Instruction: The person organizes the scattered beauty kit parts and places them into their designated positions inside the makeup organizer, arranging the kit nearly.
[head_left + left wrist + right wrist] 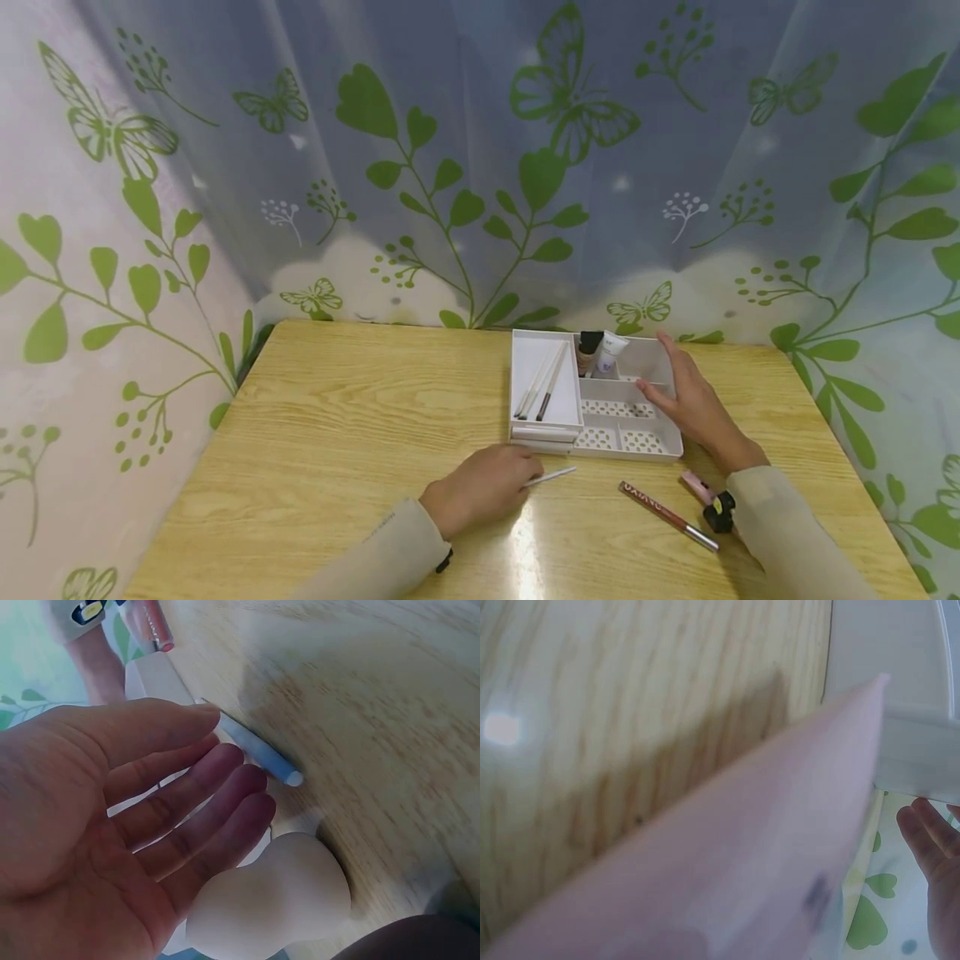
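Observation:
In the head view a white organizer (626, 457) stands on the right half of the table. My left hand (483, 490) is just in front of it, thumb and index finger at one end of a thin white stick (553, 476). The left wrist view has this pale stick (262, 754) at the thumb tip; its kind does not show. My right hand (701, 412) straddles the organizer's right wall, thumb over the compartments and fingers along the outside. Several slim pencils (553, 383) lie in its left tray (543, 333). A black-capped bottle (588, 354) and a white tube (611, 354) stand behind.
A red-brown pen (667, 515) with a silver end lies on the table (337, 400). Near the right wrist is a pink item (696, 486), large and blurred in the right wrist view. A rounded pale shape (270, 900) is unidentifiable. Leaf-patterned curtains (465, 208) border the table.

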Demonstrator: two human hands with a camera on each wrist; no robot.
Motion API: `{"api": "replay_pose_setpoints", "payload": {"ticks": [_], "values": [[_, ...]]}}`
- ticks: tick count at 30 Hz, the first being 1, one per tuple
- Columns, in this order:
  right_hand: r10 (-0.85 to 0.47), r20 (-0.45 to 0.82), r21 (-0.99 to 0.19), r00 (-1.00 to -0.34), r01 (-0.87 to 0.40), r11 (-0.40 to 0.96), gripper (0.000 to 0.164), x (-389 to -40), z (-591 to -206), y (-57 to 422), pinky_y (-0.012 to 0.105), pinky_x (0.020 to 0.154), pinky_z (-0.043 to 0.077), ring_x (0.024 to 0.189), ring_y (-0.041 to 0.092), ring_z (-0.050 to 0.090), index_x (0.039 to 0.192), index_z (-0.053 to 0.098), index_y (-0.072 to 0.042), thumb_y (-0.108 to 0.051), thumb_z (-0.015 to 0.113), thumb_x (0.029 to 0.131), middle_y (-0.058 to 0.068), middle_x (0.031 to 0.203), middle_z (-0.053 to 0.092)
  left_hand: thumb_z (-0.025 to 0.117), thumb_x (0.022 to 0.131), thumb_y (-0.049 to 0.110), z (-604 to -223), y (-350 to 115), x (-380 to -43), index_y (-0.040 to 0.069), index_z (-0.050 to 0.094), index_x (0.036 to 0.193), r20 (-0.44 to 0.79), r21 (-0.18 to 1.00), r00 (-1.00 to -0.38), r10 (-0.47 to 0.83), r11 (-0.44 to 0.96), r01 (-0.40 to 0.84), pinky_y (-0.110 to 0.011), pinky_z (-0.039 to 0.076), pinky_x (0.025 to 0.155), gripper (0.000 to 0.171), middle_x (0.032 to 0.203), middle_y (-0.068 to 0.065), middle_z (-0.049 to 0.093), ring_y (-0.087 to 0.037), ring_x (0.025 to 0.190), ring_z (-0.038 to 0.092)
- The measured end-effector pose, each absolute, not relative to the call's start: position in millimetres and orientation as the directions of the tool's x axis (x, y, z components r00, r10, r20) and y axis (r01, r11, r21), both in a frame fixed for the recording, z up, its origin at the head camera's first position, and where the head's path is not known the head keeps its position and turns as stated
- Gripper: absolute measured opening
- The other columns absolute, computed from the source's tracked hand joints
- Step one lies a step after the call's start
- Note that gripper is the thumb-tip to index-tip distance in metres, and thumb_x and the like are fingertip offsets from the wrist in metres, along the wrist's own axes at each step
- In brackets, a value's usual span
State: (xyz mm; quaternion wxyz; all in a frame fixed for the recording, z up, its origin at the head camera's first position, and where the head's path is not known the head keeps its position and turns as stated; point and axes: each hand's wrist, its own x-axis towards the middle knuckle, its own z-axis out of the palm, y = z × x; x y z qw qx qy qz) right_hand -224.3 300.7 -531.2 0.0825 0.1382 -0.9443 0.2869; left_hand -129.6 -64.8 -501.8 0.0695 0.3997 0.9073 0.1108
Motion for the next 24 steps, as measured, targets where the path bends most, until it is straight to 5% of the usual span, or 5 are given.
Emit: {"api": "replay_pose_setpoints", "payload": {"ticks": [12, 24], "values": [[-0.225, 0.233, -0.530, -0.946, -0.317, 0.786, 0.096, -226.5, -533.7, 302.8, 0.083, 0.114, 0.034, 0.154, 0.060, 0.033, 0.176, 0.009, -0.010, -0.029, 0.073, 0.106, 0.035, 0.172, 0.027, 0.070, 0.105, 0.013, -506.8, -60.8, -124.6, 0.018, 0.077, 0.111, -0.016, 0.145, -0.692, 0.721, 0.687, 0.712, -0.020, 0.059, 0.080, 0.010, 0.109, 0.005, 0.074, -0.008, 0.095, 0.070], [-0.218, 0.244, -0.526, -0.945, -0.318, 0.789, 0.094, -226.2, -534.1, 302.5, 0.083, 0.112, 0.036, 0.151, 0.060, 0.036, 0.174, 0.013, -0.006, -0.028, 0.074, 0.106, 0.035, 0.171, 0.029, 0.073, 0.099, 0.011, -511.4, -57.3, -125.6, 0.020, 0.073, 0.107, -0.023, 0.201, -0.707, 0.707, 0.696, 0.689, -0.019, 0.054, 0.069, 0.012, 0.104, 0.006, 0.073, -0.006, 0.086, 0.064]]}}
